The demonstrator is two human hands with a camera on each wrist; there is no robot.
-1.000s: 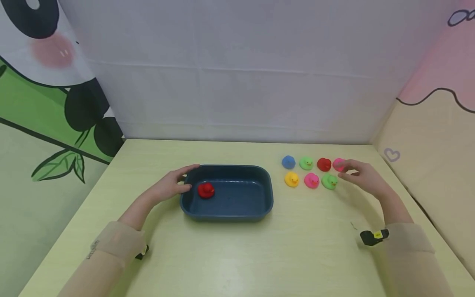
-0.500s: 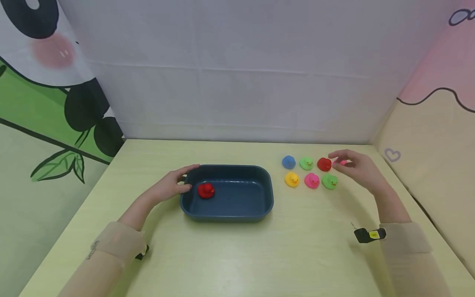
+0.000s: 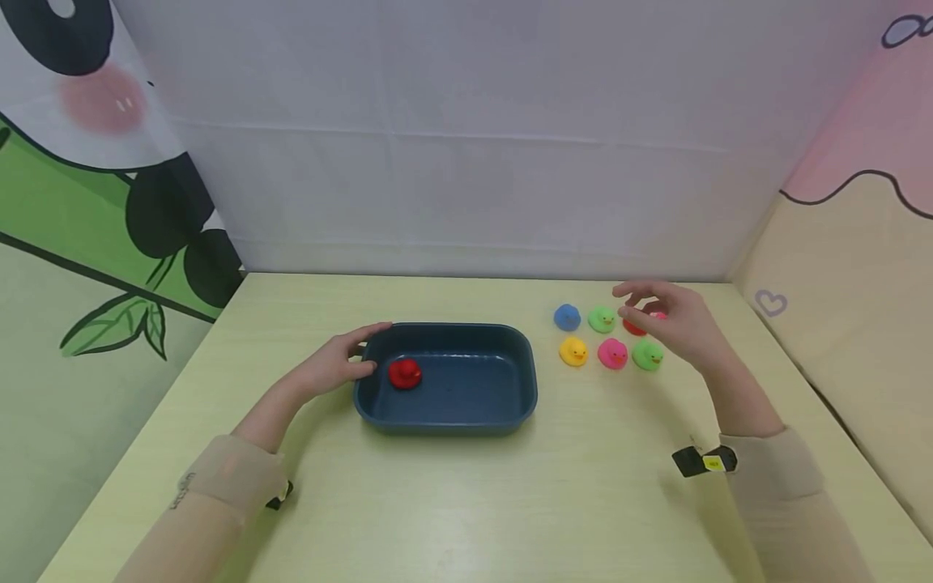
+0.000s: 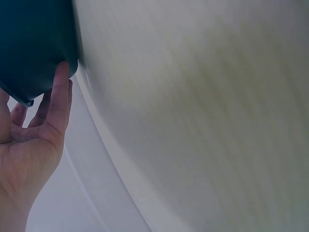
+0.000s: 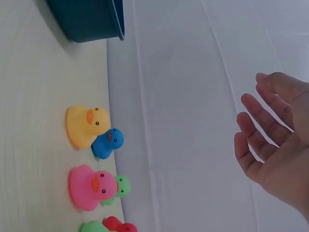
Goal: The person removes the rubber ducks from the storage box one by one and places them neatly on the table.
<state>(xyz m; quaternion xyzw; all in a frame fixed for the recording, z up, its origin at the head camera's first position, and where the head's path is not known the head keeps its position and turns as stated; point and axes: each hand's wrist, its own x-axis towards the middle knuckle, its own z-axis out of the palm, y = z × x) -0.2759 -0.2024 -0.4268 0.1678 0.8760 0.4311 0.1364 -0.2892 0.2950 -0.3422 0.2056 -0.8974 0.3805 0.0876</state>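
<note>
A dark blue rectangular tub [image 3: 445, 427] stands on the table with a red rubber duck [image 3: 404, 374] inside, toward its left end. My left hand [image 3: 334, 366] grips the tub's left end, thumb over the rim; in the left wrist view, fingers lie against the outer wall. My right hand [image 3: 674, 320] hovers above the ducks, fingers loosely bent and holding nothing, as the right wrist view confirms. It partly covers a red duck [image 3: 632, 328] and a pink duck [image 3: 659, 315] in the back row. A green duck [image 3: 602, 319] and a blue duck [image 3: 567, 317] sit left of them.
In the front row are a yellow duck [image 3: 573, 351], a pink duck [image 3: 612, 354] and a green duck [image 3: 647, 355]. The pale table [image 3: 466, 510] meets a white cloth wall [image 3: 466, 202] at the back. Printed panels flank both sides.
My right hand has moved leftward and slightly back, from the far-right pink duck to above the red duck. The ducks, the tub and my left hand have stayed put.
</note>
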